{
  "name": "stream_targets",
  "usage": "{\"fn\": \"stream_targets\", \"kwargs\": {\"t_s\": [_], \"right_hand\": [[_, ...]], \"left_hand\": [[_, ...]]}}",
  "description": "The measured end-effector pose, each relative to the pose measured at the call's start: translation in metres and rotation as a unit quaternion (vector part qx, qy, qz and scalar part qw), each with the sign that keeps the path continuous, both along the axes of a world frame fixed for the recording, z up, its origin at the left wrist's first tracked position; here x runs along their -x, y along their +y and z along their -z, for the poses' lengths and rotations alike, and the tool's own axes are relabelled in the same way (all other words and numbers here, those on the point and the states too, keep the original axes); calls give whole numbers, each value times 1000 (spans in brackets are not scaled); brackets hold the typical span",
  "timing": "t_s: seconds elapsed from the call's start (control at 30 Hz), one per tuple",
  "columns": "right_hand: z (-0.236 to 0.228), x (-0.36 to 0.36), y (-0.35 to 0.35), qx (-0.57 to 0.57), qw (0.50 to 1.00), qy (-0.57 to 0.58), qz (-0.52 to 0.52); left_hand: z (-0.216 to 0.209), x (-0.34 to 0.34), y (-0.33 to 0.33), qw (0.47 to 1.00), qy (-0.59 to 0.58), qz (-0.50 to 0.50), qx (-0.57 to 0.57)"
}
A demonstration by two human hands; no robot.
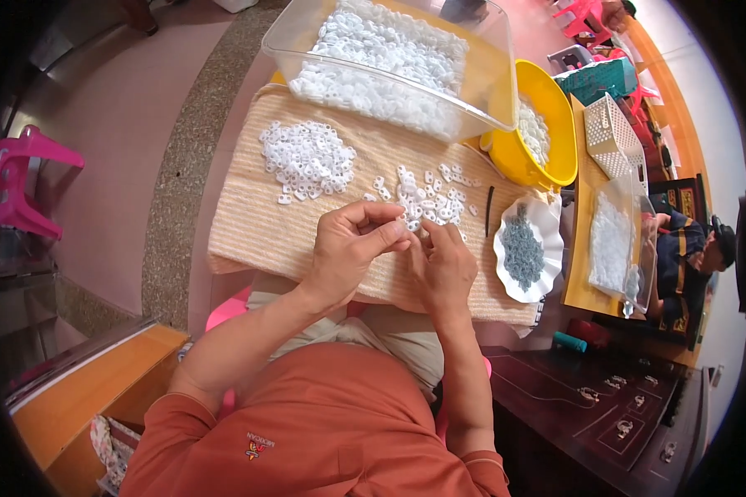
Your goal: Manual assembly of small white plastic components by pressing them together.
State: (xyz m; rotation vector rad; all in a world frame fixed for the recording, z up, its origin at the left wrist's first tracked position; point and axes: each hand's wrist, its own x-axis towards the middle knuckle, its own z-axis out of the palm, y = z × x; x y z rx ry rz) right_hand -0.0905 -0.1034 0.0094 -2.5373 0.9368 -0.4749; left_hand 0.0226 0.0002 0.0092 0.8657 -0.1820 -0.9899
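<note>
My left hand (340,248) is pinched at the fingertips on a small white plastic piece (403,218), mostly covered by the fingers. Close beside it, my right hand (446,267) has its thumb and fingers pressed together; whatever lies between them is too small to make out. Just beyond both hands is a scatter of loose white plastic pieces with holes (430,195). A larger pile of the same pieces (307,160) lies to the left on the striped cloth (253,217). At the right, a white wavy-rimmed dish (553,234) holds many tiny grey parts (522,255).
A clear plastic bin (491,62) of white pieces stands at the far edge, with a yellow basin (565,112) to its right. A thin black stick (489,209) lies near the dish. Pink stool (25,186) at left; another person (680,257) sits at right by a tray (612,244).
</note>
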Motion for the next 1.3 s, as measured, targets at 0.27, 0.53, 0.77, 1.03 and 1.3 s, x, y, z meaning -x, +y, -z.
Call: {"fn": "stream_targets", "kwargs": {"t_s": [0.27,0.53,0.77,1.03,1.3], "right_hand": [[4,-5,4,6,1000,5,15],[2,-5,1,-7,999,-23,-42],[-8,8,3,31,996,26,-79],[-11,15,-7,52,985,17,-162],[-13,11,2,-19,995,10,-95]], "left_hand": [[1,-1,1,1000,4,-4,5],[2,-1,0,1000,6,-5,4],[0,-1,0,1000,8,-10,-10],[1,0,-2,1000,11,-11,-11],[0,0,0,1000,12,-11,-17]]}}
